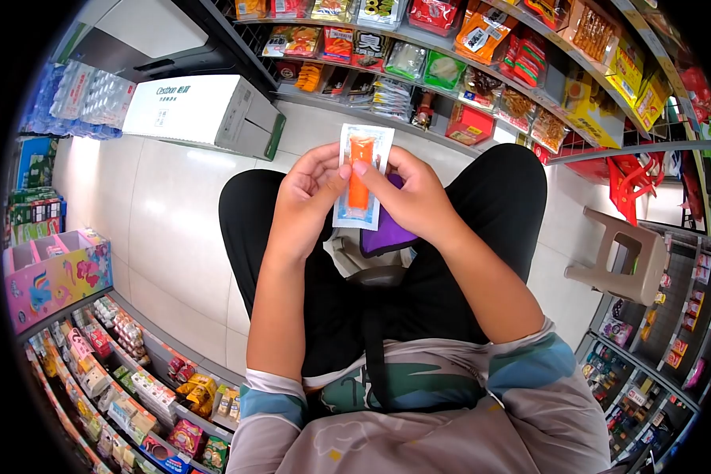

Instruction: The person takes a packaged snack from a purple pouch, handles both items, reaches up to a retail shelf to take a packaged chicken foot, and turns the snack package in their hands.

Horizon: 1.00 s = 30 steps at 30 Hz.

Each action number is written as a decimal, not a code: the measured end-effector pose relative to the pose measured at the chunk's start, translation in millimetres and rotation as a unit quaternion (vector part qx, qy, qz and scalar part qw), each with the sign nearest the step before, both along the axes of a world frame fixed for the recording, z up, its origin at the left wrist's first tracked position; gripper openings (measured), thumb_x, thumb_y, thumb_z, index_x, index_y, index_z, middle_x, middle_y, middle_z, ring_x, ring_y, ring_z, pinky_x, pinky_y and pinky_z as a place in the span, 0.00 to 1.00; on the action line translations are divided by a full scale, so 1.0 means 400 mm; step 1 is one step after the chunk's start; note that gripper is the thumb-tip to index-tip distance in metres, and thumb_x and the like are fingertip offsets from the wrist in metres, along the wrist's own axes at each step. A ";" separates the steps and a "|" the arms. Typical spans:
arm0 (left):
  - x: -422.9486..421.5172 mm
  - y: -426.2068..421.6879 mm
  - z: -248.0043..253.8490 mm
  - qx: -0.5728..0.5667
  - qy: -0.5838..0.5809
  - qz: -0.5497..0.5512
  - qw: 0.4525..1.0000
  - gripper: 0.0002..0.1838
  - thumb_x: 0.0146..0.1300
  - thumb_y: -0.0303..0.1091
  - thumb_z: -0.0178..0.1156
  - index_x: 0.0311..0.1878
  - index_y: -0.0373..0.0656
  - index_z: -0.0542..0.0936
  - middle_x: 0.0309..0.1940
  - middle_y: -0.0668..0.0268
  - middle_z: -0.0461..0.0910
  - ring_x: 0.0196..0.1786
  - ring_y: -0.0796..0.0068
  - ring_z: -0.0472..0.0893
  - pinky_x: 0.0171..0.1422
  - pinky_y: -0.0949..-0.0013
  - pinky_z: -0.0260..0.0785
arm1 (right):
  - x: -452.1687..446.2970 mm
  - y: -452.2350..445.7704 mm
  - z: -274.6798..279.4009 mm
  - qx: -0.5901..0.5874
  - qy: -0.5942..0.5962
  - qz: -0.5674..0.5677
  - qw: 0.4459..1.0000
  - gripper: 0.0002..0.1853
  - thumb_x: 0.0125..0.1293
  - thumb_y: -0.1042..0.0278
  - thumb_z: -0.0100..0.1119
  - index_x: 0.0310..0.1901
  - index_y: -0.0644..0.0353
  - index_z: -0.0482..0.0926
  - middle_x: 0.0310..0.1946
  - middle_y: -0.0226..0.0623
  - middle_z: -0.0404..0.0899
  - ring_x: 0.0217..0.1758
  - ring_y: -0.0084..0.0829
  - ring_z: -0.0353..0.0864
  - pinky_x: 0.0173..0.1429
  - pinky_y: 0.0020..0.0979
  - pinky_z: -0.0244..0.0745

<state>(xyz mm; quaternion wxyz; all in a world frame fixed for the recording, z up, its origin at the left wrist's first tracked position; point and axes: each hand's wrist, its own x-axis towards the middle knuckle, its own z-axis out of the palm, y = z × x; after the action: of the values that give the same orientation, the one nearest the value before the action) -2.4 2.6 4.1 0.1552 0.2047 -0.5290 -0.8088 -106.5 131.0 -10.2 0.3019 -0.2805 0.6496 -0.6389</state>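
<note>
Between both hands is a small, flat, sealed packet [360, 193] with a clear front, a pale blue and white border and an orange stick-shaped food piece inside. My left hand [316, 180] grips its left edge, thumb pressed on the front. On the right edge, my right hand [409, 189] holds it the same way, thumb across the orange piece. The packet is upright above my lap, its front facing me. Fingers behind it are partly hidden. A purple cloth item [389, 234] with a dark edge lies below my right hand, between my knees.
Snack shelves [419, 71] stand ahead. A white Cestbon carton [189, 110] sits on the tiled floor [174, 229] at front left, beside wrapped bottles [87, 95]. A beige plastic stool [628, 257] is on the right. More shelves [142, 387] curve along the lower left.
</note>
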 end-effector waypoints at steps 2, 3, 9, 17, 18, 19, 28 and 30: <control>0.003 -0.006 -0.008 0.043 -0.036 0.000 0.998 0.14 0.70 0.30 0.61 0.55 0.34 0.78 0.41 0.66 0.83 0.44 0.81 0.81 0.53 0.76 0.72 | 0.007 0.001 0.012 -0.053 -0.055 0.004 0.997 0.19 0.73 0.59 0.59 0.56 0.64 0.78 0.42 0.31 0.83 0.40 0.17 0.79 0.47 0.24 0.75; 0.004 -0.006 -0.010 0.043 -0.036 0.000 0.998 0.14 0.70 0.30 0.61 0.55 0.34 0.78 0.41 0.66 0.83 0.44 0.81 0.81 0.53 0.76 0.72 | 0.003 0.002 0.016 -0.053 -0.056 0.004 0.997 0.19 0.73 0.59 0.59 0.56 0.64 0.78 0.42 0.31 0.83 0.40 0.17 0.79 0.47 0.24 0.75; 0.005 -0.003 -0.010 0.103 -0.069 -0.036 0.992 0.09 0.71 0.35 0.61 0.45 0.38 0.80 0.35 0.69 0.83 0.36 0.85 0.79 0.44 0.78 0.72 | 0.000 0.010 0.041 -0.090 -0.223 0.011 0.971 0.21 0.78 0.56 0.52 0.60 0.65 0.74 0.49 0.32 0.81 0.52 0.19 0.78 0.57 0.25 0.74; -0.005 0.013 -0.002 0.150 -0.009 -0.056 0.987 0.08 0.73 0.33 0.59 0.43 0.38 0.79 0.35 0.67 0.84 0.37 0.82 0.82 0.44 0.76 0.75 | 0.001 0.016 0.041 -0.108 -0.301 0.011 0.947 0.21 0.78 0.55 0.51 0.60 0.64 0.74 0.48 0.32 0.81 0.51 0.18 0.78 0.56 0.24 0.74; -0.005 0.012 -0.002 0.150 -0.009 -0.056 0.987 0.08 0.73 0.33 0.59 0.43 0.38 0.79 0.35 0.67 0.84 0.37 0.82 0.82 0.44 0.76 0.75 | 0.001 0.016 0.041 -0.108 -0.301 0.011 0.947 0.21 0.78 0.55 0.51 0.60 0.64 0.74 0.48 0.32 0.81 0.51 0.18 0.78 0.56 0.24 0.74; -0.005 0.011 -0.003 0.148 -0.006 -0.058 0.987 0.08 0.73 0.33 0.59 0.43 0.38 0.79 0.35 0.67 0.84 0.37 0.83 0.82 0.44 0.76 0.75 | 0.001 0.016 0.041 -0.110 -0.300 0.007 0.948 0.21 0.78 0.54 0.50 0.60 0.64 0.74 0.48 0.32 0.81 0.50 0.18 0.78 0.55 0.24 0.74; -0.007 0.022 -0.007 0.070 -0.005 -0.026 0.997 0.08 0.72 0.32 0.60 0.46 0.38 0.78 0.39 0.67 0.84 0.40 0.84 0.81 0.47 0.77 0.74 | 0.015 0.013 0.036 -0.061 -0.190 -0.016 0.980 0.20 0.79 0.55 0.49 0.56 0.65 0.76 0.43 0.31 0.82 0.45 0.17 0.79 0.49 0.25 0.76; -0.010 0.025 -0.008 0.023 -0.012 -0.023 0.999 0.08 0.71 0.32 0.61 0.47 0.38 0.78 0.40 0.67 0.84 0.42 0.84 0.81 0.48 0.78 0.73 | 0.015 0.016 0.031 -0.055 -0.163 -0.024 0.985 0.19 0.79 0.55 0.49 0.54 0.65 0.76 0.41 0.31 0.82 0.44 0.17 0.79 0.48 0.25 0.75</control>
<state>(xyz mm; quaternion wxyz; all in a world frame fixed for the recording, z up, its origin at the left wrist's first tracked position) -6.5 12.7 0.8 0.1257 0.2055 -0.5163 -0.8219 -100.6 137.3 2.0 0.3723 -0.1736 0.5622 -0.7178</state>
